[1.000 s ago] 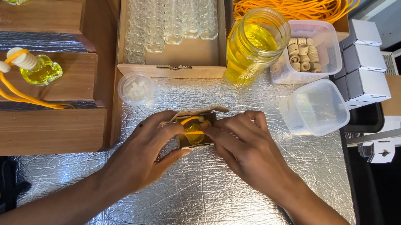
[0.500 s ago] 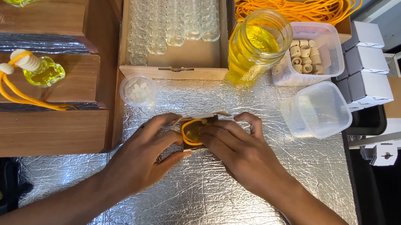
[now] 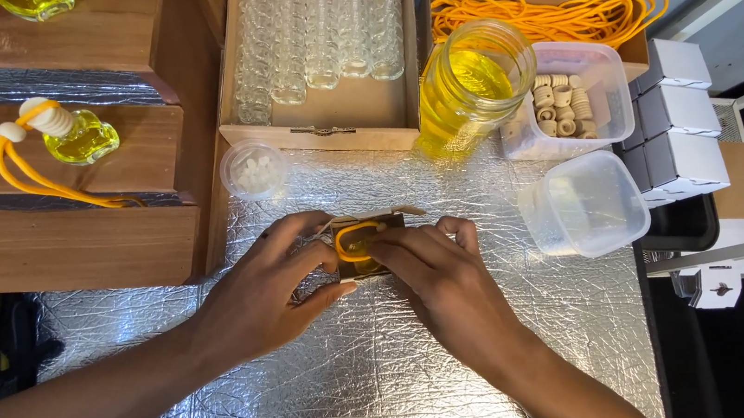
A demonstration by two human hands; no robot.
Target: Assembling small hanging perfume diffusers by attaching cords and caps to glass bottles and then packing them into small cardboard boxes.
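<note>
The small brown box [image 3: 366,248] sits at the centre of the frame on the crinkled foil surface [image 3: 428,374], held between both our hands. A second ago its top looked mostly covered by our fingers; now its flap stands open and a loop of orange cord [image 3: 352,239] shows curled inside, over something yellowish we cannot make out. We judge that the contents are being tucked down into the box and the flap is not yet closed.

Our left hand [image 3: 274,287] grips the box from the left side, thumb pressed along its lower edge and fingers curled round the near corner. Our right hand [image 3: 430,276] lies over the right side, fingers pinching the box edge and touching the cord.

The box looks like thin matte card. The foil is silvery, quilted and reflective. Above it, at upper centre, an open cardboard tray [image 3: 321,124] holds rows of clear glass bottles [image 3: 318,25], smooth and rounded. Just right of it stands a glass jar of yellow liquid [image 3: 470,89], then a plastic tub of ribbed pale caps [image 3: 580,102]. An empty translucent tub [image 3: 592,201] lies at right. A small round lidded cup [image 3: 253,170] sits left of the box. Filled bottles [image 3: 72,133] rest on wooden steps at upper left.
</note>
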